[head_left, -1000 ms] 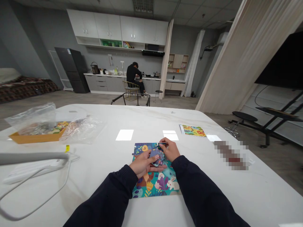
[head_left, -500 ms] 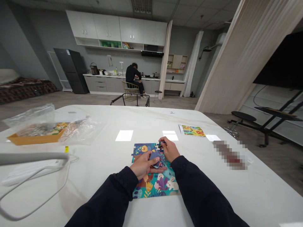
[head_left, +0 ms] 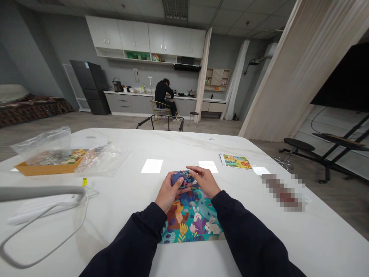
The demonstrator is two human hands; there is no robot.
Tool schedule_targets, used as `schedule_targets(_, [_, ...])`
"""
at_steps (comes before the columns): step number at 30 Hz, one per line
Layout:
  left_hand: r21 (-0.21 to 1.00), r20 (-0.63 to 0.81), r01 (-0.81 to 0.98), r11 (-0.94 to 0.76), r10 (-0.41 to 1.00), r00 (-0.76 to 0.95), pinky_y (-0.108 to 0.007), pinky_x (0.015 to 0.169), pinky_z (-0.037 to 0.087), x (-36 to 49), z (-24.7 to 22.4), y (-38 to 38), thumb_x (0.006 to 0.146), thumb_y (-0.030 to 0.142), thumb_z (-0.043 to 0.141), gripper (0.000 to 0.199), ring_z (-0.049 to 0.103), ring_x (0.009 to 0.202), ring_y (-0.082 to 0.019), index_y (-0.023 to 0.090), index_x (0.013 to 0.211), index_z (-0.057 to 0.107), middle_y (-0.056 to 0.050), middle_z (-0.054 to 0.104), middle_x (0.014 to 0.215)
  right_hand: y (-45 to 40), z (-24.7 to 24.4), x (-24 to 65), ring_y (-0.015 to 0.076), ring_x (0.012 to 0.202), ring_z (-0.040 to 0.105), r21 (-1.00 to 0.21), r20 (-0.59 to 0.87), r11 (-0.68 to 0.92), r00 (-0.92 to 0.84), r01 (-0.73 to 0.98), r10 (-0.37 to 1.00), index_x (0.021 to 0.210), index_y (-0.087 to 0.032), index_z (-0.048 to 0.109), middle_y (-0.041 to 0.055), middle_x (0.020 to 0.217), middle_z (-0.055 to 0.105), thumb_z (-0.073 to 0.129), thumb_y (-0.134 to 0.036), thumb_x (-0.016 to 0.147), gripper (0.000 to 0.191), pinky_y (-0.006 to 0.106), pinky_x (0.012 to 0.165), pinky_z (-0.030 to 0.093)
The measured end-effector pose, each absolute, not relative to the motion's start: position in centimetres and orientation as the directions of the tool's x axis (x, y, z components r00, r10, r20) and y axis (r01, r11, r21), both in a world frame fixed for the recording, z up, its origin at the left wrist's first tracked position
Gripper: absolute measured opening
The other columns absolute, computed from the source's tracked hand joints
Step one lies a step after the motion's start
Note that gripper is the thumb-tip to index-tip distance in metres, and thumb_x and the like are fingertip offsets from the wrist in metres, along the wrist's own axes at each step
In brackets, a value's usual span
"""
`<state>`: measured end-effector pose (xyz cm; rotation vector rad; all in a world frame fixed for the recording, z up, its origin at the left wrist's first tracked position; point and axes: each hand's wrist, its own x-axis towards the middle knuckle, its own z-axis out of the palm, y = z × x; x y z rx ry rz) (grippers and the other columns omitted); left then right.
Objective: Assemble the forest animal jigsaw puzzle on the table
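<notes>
A small, loose stack of jigsaw pieces sits in the person's left hand, above the far part of the puzzle. The pieces are mostly deep blue and navy, flecked with teal, red and yellow, and their knobbed edges stick out unevenly. The fingers of that hand are curled around the stack, clenching it against the palm. The right hand lies just beside it, its fingers extended and relaxed, reaching toward the stack's far edge; whether they touch it is hard to tell.

Below the hands, a jigsaw puzzle lies flat on the white desk, between the dark sleeves. Its teal ground carries two white rabbits, purple leaves, a yellow flower and a brown animal, and the hands hide its far part. Farther off to the right lies a bright printed picture card showing animals. To the left, a clear plastic bag lies beside a shallow orange tray holding more pieces under plastic. Across the room, a seated person is bent over a kitchen counter
</notes>
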<state>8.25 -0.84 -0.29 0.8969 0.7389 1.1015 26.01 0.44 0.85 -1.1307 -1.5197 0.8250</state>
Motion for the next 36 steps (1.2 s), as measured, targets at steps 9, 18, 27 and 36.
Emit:
schedule_targets(9, [0.886, 0.001, -0.462, 0.047, 0.995, 0.104, -0.038, 0.072, 0.067, 3.1, 0.5, 1.5, 0.076, 0.042, 0.086, 0.055, 0.078, 0.088, -0.026, 0.021, 0.115, 0.055, -0.005, 0.072, 0.098, 1.2, -1.3, 24.7, 0.0353, 0.120, 0.051, -0.550, 0.375, 0.283, -0.071, 0.786, 0.924, 0.107, -0.018, 0.069, 0.0149, 0.119, 0.064, 0.076, -0.031, 0.074, 0.037, 0.057, 0.110, 0.030])
schedule_targets(18, [0.904, -0.019, -0.415, 0.107, 0.978, 0.210, -0.044, 0.079, 0.066, 3.0, -0.3, 0.8, 0.073, 0.042, 0.088, 0.056, 0.076, 0.092, -0.026, 0.021, 0.115, 0.057, -0.008, 0.073, 0.105, 1.6, -3.5, 25.3, 0.0265, 0.095, 0.057, -0.555, 0.340, 0.195, 0.007, 0.809, 0.941, 0.101, -0.022, 0.054, 0.0051, 0.099, 0.063, 0.079, -0.031, 0.070, 0.041, 0.044, 0.090, 0.042])
schedule_targets(27, [0.931, 0.024, -0.358, 0.066, 0.970, 0.241, -0.034, 0.075, 0.063, 3.4, -1.8, 1.4, 0.074, 0.042, 0.087, 0.060, 0.073, 0.087, -0.021, 0.016, 0.124, 0.065, -0.012, 0.073, 0.114, 2.1, -3.5, 25.2, 0.0205, 0.075, 0.062, -0.839, 0.349, 0.282, 0.062, 0.465, 0.935, 0.090, -0.023, 0.060, 0.0024, 0.083, 0.069, 0.065, -0.029, 0.079, 0.014, 0.034, 0.072, 0.048])
schedule_targets(36, [0.928, -0.004, -0.347, 0.136, 0.934, 0.357, -0.033, 0.073, 0.061, 3.9, -1.3, 0.6, 0.075, 0.045, 0.087, 0.054, 0.071, 0.086, -0.021, 0.013, 0.115, 0.068, -0.012, 0.074, 0.108, 1.9, -3.5, 25.2, 0.0140, 0.054, 0.047, -0.867, 0.346, 0.291, 0.069, 0.404, 0.936, 0.083, -0.024, 0.054, -0.0069, 0.062, 0.056, 0.067, -0.034, 0.082, 0.016, 0.027, 0.058, 0.039])
